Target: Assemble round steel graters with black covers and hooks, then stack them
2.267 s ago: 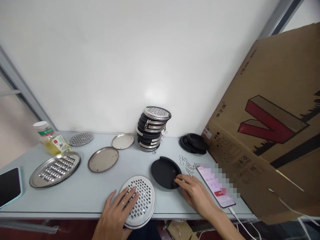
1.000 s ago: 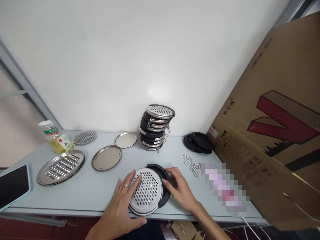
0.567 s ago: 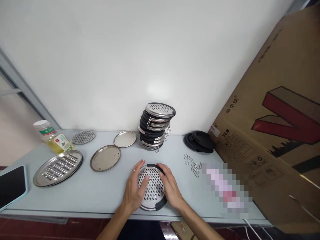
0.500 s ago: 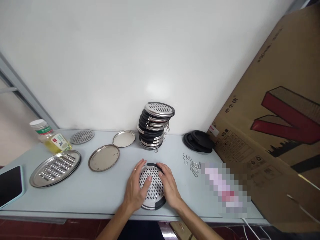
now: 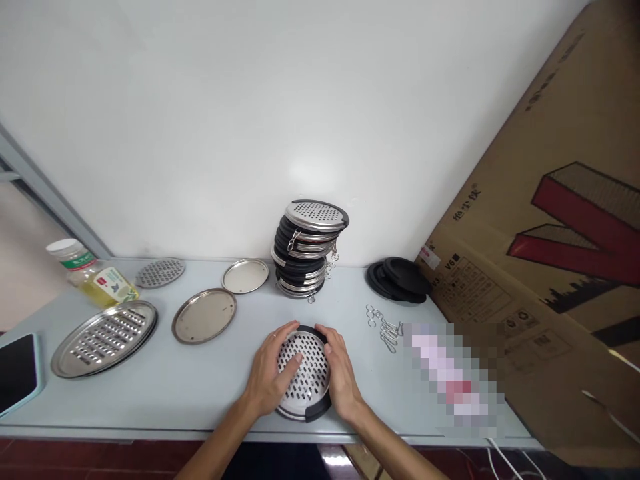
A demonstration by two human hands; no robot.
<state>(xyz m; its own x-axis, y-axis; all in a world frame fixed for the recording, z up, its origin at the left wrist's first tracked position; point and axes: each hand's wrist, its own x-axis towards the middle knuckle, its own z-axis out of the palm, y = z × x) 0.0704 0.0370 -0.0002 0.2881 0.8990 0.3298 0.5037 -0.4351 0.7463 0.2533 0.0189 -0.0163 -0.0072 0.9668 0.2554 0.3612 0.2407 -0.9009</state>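
A round metal grater (image 5: 307,377) with small holes and black edging lies near the front of the table. My left hand (image 5: 270,370) wraps its left side, thumb pressed on the perforated face. Along the right rim curls my right hand (image 5: 343,377), its thumb close to the edge. Behind them leans a tall stack of similar round graters (image 5: 313,250), with black and silver edges and small hooks hanging from it. To the right are loose metal rings and hooks (image 5: 387,333), and farther back some black round parts (image 5: 400,280).
At left are plain round metal plates (image 5: 205,317), (image 5: 245,275), grater discs (image 5: 107,340), (image 5: 160,273), a jar of yellow liquid (image 5: 97,277) and a phone (image 5: 19,373). A large cardboard box (image 5: 500,280) stands right, beside a blurred-out item (image 5: 450,377). A white wall (image 5: 225,133) rises behind.
The view has shifted slightly. My right thumb has slid a little outward toward the rim; both hands stay around the grater, which lies in much the same place.
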